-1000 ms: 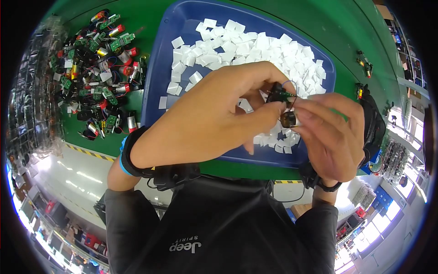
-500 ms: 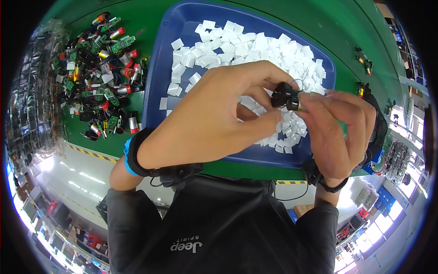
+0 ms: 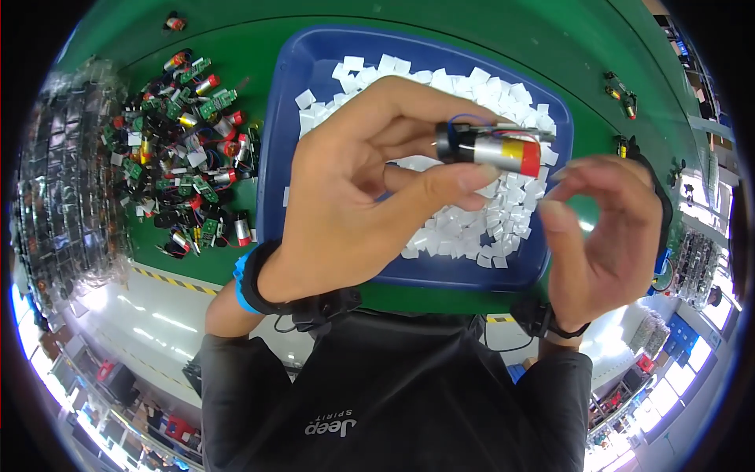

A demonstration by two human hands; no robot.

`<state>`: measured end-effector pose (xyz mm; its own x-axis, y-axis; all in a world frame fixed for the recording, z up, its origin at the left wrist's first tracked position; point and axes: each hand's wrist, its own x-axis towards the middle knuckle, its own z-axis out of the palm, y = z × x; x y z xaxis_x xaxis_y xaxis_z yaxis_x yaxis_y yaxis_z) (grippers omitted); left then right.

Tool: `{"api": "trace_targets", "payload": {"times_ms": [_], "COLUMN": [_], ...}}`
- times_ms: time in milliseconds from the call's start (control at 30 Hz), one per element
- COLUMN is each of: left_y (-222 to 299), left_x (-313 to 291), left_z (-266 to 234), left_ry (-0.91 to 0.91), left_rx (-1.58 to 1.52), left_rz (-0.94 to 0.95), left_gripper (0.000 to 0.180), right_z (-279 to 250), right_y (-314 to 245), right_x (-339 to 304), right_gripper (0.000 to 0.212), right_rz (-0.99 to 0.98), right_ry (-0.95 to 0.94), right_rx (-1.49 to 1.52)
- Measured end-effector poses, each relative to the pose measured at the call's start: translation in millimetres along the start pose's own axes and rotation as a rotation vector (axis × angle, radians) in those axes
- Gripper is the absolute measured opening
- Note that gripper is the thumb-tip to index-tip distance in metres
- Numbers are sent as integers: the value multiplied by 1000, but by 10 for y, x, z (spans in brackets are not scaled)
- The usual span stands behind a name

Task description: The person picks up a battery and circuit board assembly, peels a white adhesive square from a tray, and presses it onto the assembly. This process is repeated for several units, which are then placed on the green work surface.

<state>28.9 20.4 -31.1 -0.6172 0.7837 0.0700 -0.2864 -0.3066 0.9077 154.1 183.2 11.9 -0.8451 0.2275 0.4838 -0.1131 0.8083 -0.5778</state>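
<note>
Between thumb and fingers of my left hand point(image 3: 370, 181) is a cylindrical battery point(image 3: 503, 152) with a silver body, a yellow band and a red end. A black cap sits at its left end, and thin blue and red wires with a narrow board run along its top. It is held roughly level above the blue tray point(image 3: 271, 157). Just right of the battery's red end, apart from it, my right hand point(image 3: 605, 224) has its fingers curled and a gap between thumb and forefinger, with nothing visible in them. Many small white square pieces point(image 3: 511, 200) lie in the tray.
On the green table point(image 3: 236, 23), a pile of batteries with green circuit boards point(image 3: 189, 157) lies left of the tray. Clear plastic trays point(image 3: 67, 197) stack at the far left. A loose battery assembly point(image 3: 621, 94) lies at the right, another point(image 3: 174, 22) at the back left.
The battery has been turned from end-on to lengthwise in my left hand. My right hand has let go of it and moved right, its thumb and forefinger now apart.
</note>
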Motion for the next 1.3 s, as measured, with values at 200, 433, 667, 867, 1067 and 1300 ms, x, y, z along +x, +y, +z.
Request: {"api": "trace_targets", "payload": {"times_ms": [200,433,667,867,1067,1300], "left_y": [-34,-27,-11,-40,-58,-28], "left_x": [-30,-12,-51,-33,6,8], "left_z": [21,-9,8,48,17,-9], "left_ry": [-64,-123,-107,-17,-20,-26], "left_rx": [76,315,510,606,718,827], "left_rz": [159,307,341,433,516,535], "left_gripper": [39,37,43,39,41,41], "right_z": [120,169,167,231,247,191], "right_y": [-61,-77,-76,-81,-113,-168], "right_x": [-156,-171,-175,-178,-155,-134], "right_gripper": [40,36,35,31,28,26], "right_rz": [129,156,283,370,496,631], "right_ry": [42,94,121,138,124,59], "right_rx": [353,499,704,890,982,1014]}}
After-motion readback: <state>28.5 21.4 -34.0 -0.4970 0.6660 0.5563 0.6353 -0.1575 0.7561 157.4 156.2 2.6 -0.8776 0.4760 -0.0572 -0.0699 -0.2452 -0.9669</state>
